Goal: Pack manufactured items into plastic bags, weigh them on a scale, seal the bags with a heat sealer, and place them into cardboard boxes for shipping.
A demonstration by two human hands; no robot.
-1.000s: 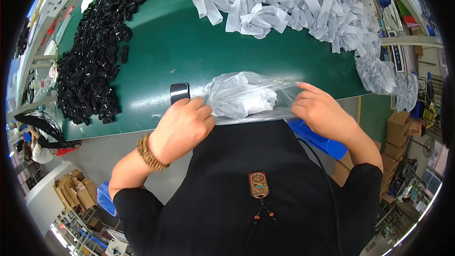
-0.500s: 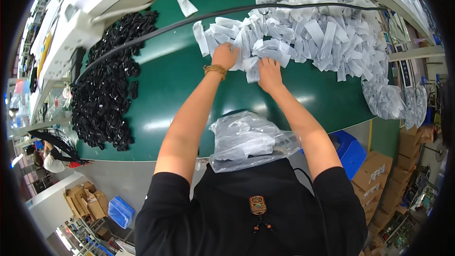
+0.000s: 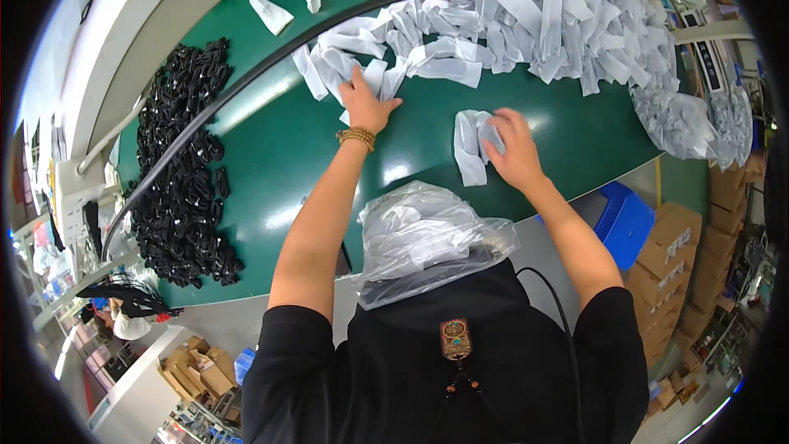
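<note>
My left hand (image 3: 364, 104), a bead bracelet on its wrist, lies flat on a few white packets (image 3: 371, 74) at the near edge of a big heap of white packets (image 3: 534, 12) on the green table (image 3: 271, 140). My right hand (image 3: 511, 146) is closed on a small bunch of white packets (image 3: 470, 144), pulled away from the heap toward me. A clear plastic bag (image 3: 427, 238) stuffed with white packets rests at the table's near edge against my chest.
A pile of black parts (image 3: 185, 173) covers the table's left side. A dark cable (image 3: 246, 82) arcs across the table. Two loose white packets (image 3: 288, 0) lie far left. More bagged packets (image 3: 690, 119) sit at right, with a blue bin (image 3: 625, 226) and cardboard boxes (image 3: 674, 255) below.
Both hands were together in the heap half a second ago. My right hand has drawn a bunch of packets back toward me; my left stays at the heap's edge.
</note>
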